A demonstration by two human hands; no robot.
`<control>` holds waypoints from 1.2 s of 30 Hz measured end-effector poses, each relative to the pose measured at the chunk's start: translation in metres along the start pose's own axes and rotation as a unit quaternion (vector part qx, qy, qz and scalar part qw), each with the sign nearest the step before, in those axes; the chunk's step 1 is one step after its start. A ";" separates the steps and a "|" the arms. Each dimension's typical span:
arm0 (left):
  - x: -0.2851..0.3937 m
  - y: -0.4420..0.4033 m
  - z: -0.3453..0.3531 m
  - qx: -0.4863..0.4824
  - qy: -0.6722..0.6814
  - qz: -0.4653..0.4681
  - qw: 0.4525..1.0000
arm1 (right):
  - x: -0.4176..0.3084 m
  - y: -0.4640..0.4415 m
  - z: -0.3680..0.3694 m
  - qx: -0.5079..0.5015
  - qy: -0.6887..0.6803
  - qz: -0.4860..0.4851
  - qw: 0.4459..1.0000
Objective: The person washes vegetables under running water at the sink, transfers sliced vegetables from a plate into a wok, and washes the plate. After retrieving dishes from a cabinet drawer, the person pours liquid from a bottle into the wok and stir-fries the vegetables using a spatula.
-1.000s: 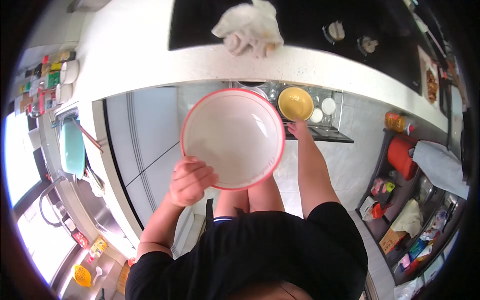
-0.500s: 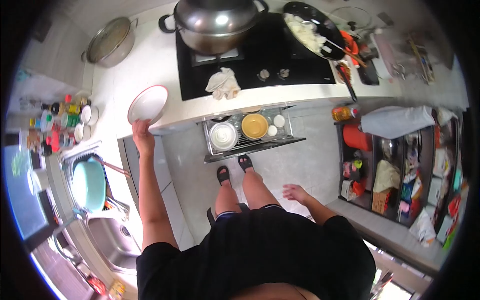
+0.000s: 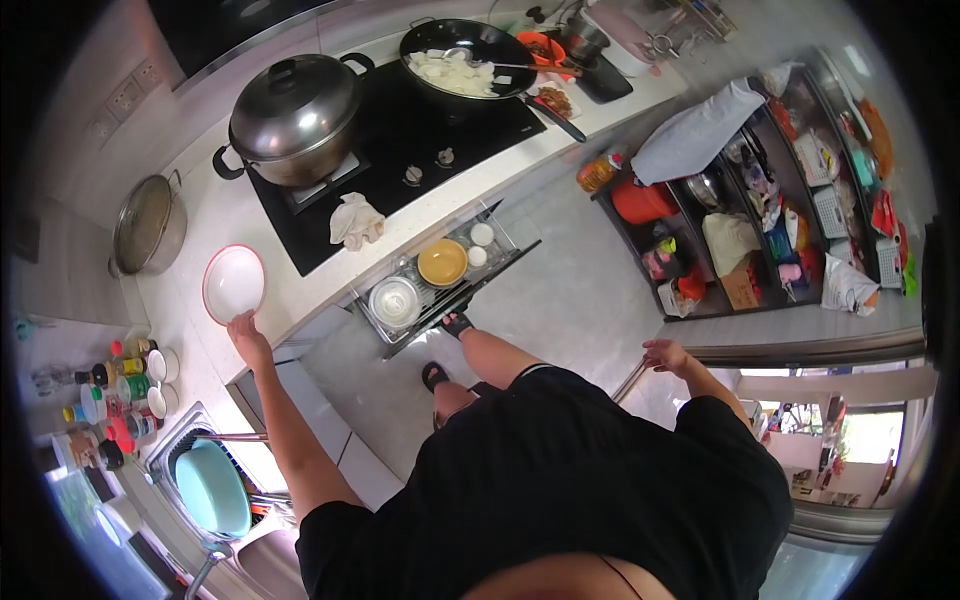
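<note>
My left hand (image 3: 248,338) grips the near edge of a white deep plate with a red rim (image 3: 234,285). The plate is over the light counter at the left of the stove, and I cannot tell whether it touches the counter. Nothing shows in its hollow. My right hand (image 3: 666,356) hangs out to the right over the floor, fingers loosely apart and holding nothing. Below the stove, a pulled-out drawer (image 3: 490,277) holds white bowls (image 3: 396,302), a yellow bowl (image 3: 442,262) and small white cups (image 3: 480,235).
On the stove (image 3: 450,135) stand a lidded steel pot (image 3: 295,120) and a wok (image 3: 440,85) with white pieces. A crumpled cloth (image 3: 356,221) lies at its front. A steel pan (image 3: 149,228), bottles (image 3: 125,388) and a teal basin (image 3: 212,490) are leftward; shelves (image 3: 740,200) stand right.
My view and body have turned toward the right. The plate, tilted before, now faces up more, still in my left hand. My right hand has swung outward, away from my legs.
</note>
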State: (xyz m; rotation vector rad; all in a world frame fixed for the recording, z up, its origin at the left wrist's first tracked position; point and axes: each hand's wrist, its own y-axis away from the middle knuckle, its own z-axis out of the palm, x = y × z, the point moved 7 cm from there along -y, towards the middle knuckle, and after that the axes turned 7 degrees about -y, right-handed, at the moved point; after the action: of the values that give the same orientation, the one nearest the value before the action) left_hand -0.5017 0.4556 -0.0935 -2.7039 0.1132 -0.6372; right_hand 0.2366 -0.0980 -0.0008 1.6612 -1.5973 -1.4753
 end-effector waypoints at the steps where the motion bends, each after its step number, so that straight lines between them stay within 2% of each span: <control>1: 0.003 -0.002 -0.001 -0.007 -0.007 -0.011 1.000 | 0.004 0.002 -0.001 -0.001 -0.003 -0.002 1.000; 5: 0.025 -0.007 -0.012 0.055 -0.066 0.020 0.996 | 0.020 -0.004 0.001 -0.021 -0.022 -0.004 1.000; 8: 0.054 0.001 -0.022 0.097 -0.070 -0.042 0.992 | 0.019 -0.009 0.015 -0.050 -0.026 0.014 0.998; 11: 0.103 0.027 -0.016 0.109 -0.056 -0.073 0.990 | 0.004 -0.017 0.021 -0.062 -0.046 -0.007 0.997; 13: 0.146 0.048 -0.004 0.051 0.006 -0.091 0.995 | -0.038 -0.026 0.018 -0.064 -0.084 -0.054 0.993; 14: 0.168 0.060 0.009 0.035 0.053 -0.071 0.995 | -0.065 -0.035 0.014 -0.063 -0.101 -0.084 0.989; 15: 0.190 0.074 0.023 0.018 0.099 -0.052 0.994 | -0.104 -0.039 0.010 -0.063 -0.088 -0.159 0.981; 16: 0.212 0.087 0.041 -0.021 0.155 -0.068 0.985 | -0.148 -0.045 0.005 -0.063 -0.074 -0.233 0.968; 17: 0.239 0.096 0.057 -0.058 0.210 -0.085 0.972 | -0.195 -0.060 -0.003 -0.025 0.018 -0.277 0.960; 18: 0.277 0.098 0.063 -0.133 0.245 -0.083 0.957 | -0.247 -0.066 -0.009 0.004 0.022 -0.328 0.945; 20: 0.345 0.101 0.086 -0.256 0.328 -0.069 0.907 | -0.359 -0.075 -0.014 -0.011 0.005 -0.449 0.893; 21: 0.375 0.101 0.102 -0.303 0.375 -0.057 0.874 | -0.415 -0.090 -0.020 0.012 0.012 -0.545 0.839; 22: 0.408 0.093 0.114 -0.343 0.383 -0.028 0.857 | -0.467 -0.095 -0.021 0.077 0.040 -0.586 0.806; 23: 0.441 0.082 0.123 -0.381 0.391 0.000 0.838 | -0.516 -0.084 -0.019 0.151 0.121 -0.569 0.799; 25: 0.491 0.062 0.147 -0.474 0.445 -0.072 0.757 | -0.598 -0.095 -0.006 0.166 0.133 -0.647 0.732; 26: 0.518 0.051 0.159 -0.511 0.473 -0.106 0.710 | -0.631 -0.110 0.002 0.216 0.213 -0.631 0.714; 27: 0.544 0.034 0.168 -0.502 0.497 -0.132 0.695 | -0.662 -0.124 0.011 0.265 0.291 -0.611 0.687; 29: 0.591 0.017 0.183 -0.489 0.541 -0.188 0.658 | -0.698 -0.175 0.027 0.213 0.357 -0.511 0.752; 30: 0.614 0.011 0.193 -0.475 0.568 -0.227 0.632 | -0.708 -0.201 0.037 0.135 0.363 -0.471 0.793; 31: 0.636 0.007 0.203 -0.464 0.592 -0.267 0.603 | -0.719 -0.231 0.048 0.098 0.388 -0.495 0.771; 33: 0.683 -0.009 0.213 -0.439 0.637 -0.341 0.535 | -0.714 -0.219 0.057 -0.087 0.361 -0.348 0.861; 34: 0.701 -0.016 0.217 -0.412 0.669 -0.355 0.507 | -0.722 -0.232 0.060 -0.118 0.393 -0.346 0.844; 36: 0.708 -0.017 0.241 -0.410 0.662 -0.359 0.516 | -0.740 -0.247 0.070 -0.177 0.455 -0.341 0.803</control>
State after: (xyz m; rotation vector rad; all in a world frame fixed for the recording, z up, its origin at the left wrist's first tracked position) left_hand 0.2392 0.4386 0.0073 -1.8817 -0.4857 -3.4721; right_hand 0.4480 0.6535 0.0603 2.2752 -0.1857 -0.8395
